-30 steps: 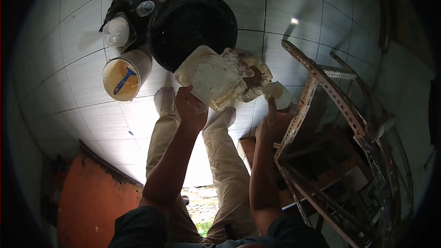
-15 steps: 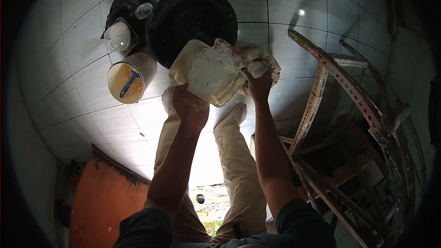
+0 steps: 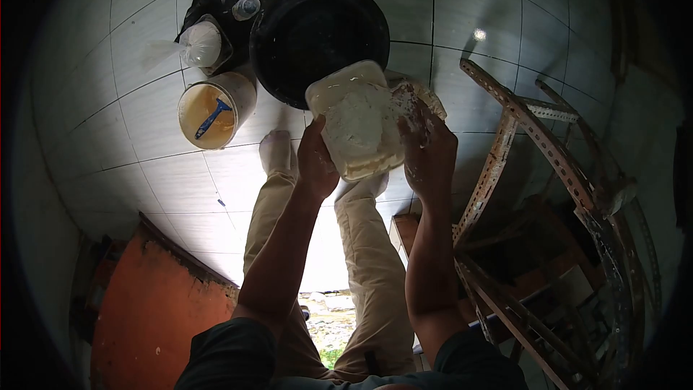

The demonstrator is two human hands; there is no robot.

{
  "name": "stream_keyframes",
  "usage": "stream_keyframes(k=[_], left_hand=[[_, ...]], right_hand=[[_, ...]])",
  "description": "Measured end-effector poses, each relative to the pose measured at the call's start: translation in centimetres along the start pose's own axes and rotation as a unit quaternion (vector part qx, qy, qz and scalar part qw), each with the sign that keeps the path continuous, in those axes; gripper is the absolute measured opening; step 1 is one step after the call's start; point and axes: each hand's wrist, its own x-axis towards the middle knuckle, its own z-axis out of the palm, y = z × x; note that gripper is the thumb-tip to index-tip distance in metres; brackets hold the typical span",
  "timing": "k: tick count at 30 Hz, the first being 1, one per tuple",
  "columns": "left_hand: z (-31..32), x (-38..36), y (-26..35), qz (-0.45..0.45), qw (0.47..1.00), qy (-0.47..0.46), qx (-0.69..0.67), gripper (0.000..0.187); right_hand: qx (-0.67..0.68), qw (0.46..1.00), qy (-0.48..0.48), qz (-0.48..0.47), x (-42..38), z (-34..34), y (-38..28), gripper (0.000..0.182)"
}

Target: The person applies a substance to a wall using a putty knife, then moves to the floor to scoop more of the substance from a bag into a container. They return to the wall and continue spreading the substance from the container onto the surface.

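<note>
A pale rectangular plastic container [image 3: 346, 87] with white powder [image 3: 355, 124] in it is held near the rim of a black round basin [image 3: 317, 36]. My left hand [image 3: 316, 159] grips the container's left side, fingers wrapped at its edge. On the other side, my right hand [image 3: 429, 148] is closed on a crumpled, powder-smeared bag [image 3: 432, 103] beside the container; some of its fingers are hidden. White powder marks the right fingers.
A white bucket [image 3: 245, 97] with a blue brush [image 3: 212, 118] stands left of the basin. Behind it are a black bag [image 3: 209, 0], a tied clear bag [image 3: 201, 45] and a plastic cup [image 3: 246, 7]. A rusty metal frame [image 3: 491, 166] stands right; an orange panel [image 3: 159, 303] is lower left.
The container has turned more upright in view and moved right, showing more powder inside. My right hand has moved right and down, and the bag has shifted with it.
</note>
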Motion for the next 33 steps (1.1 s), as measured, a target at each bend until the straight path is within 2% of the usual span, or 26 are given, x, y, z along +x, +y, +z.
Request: stream_keyframes(k=[2, 3, 5, 7, 8, 12, 14, 16, 17, 19, 23, 27, 29, 30, 31, 33], left_hand=[[0.7, -0.3, 0.3, -0.059, 0.989, -0.119, -0.070, 0.057], [0.5, -0.5, 0.4, -0.057, 0.989, -0.119, -0.072, 0.057], [0.1, -0.8, 0.8, -0.128, 0.960, -0.203, -0.143, 0.066], [0.1, -1.3, 1.0, -0.133, 0.961, -0.197, -0.145, 0.071], [0.1, -1.4, 1.2, -0.139, 0.961, -0.191, -0.146, 0.076], [-1.8, -1.5, 1.8, -0.155, 0.955, -0.209, -0.145, 0.077], [-2.2, -1.8, 2.2, -0.112, 0.949, -0.274, -0.110, 0.077], [-2.7, -1.6, 2.4, -0.096, 0.945, -0.286, -0.129, 0.076], [-2.9, -1.6, 2.5, -0.083, 0.939, -0.300, -0.147, 0.076], [-2.6, -1.8, 2.8, -0.066, 0.940, -0.283, -0.178, 0.077], [-1.8, -2.8, 3.9, -0.028, 0.955, -0.217, -0.200, 0.072], [-3.0, -3.8, 4.0, -0.024, 0.929, -0.248, -0.273, 0.074], [-2.2, -5.9, 4.6, -0.026, 0.946, -0.240, -0.216, 0.077], [-2.5, -7.1, 4.3, -0.047, 0.941, -0.218, -0.256, 0.077], [-1.4, -8.6, 4.4, -0.034, 0.936, -0.227, -0.267, 0.077], [1.7, -12.1, 5.8, -0.069, 0.962, -0.163, -0.209, 0.074]], right_hand=[[-0.045, 0.998, -0.014, 0.034, -0.5, -0.7, -1.6, 0.027], [-0.048, 0.999, -0.010, 0.019, -0.9, -0.9, -2.1, 0.025], [-0.050, 0.999, -0.007, 0.002, -1.7, -1.0, -2.6, 0.024], [-0.104, 0.992, 0.014, -0.064, -2.4, -0.8, -2.7, 0.019], [-0.103, 0.992, 0.013, -0.065, -2.6, -0.8, -3.1, 0.019], [-0.059, 0.998, 0.003, -0.019, -3.7, -0.7, -4.1, 0.015], [-0.046, 0.999, -0.006, -0.015, -4.0, -0.4, -4.5, 0.013], [-0.067, 0.990, -0.006, -0.122, -4.1, -0.1, -5.5, 0.009], [-0.067, 0.990, -0.009, -0.125, -4.3, 0.3, -5.8, 0.009], [-0.118, 0.979, 0.037, -0.161, -5.1, 1.2, -6.5, 0.009], [-0.117, 0.973, 0.095, -0.175, -6.1, 2.4, -7.6, 0.006], [-0.110, 0.974, 0.070, -0.186, -6.6, 2.0, -9.4, 0.006], [-0.239, 0.926, 0.022, -0.291, -7.4, 0.3, -11.3, 0.006], [-0.130, 0.978, -0.002, -0.165, -8.2, -0.7, -12.7, 0.011], [-0.134, 0.974, -0.010, -0.182, -9.2, -2.0, -13.7, 0.011], [-0.242, 0.956, 0.011, -0.162, -10.9, -4.5, -16.1, 0.022]])
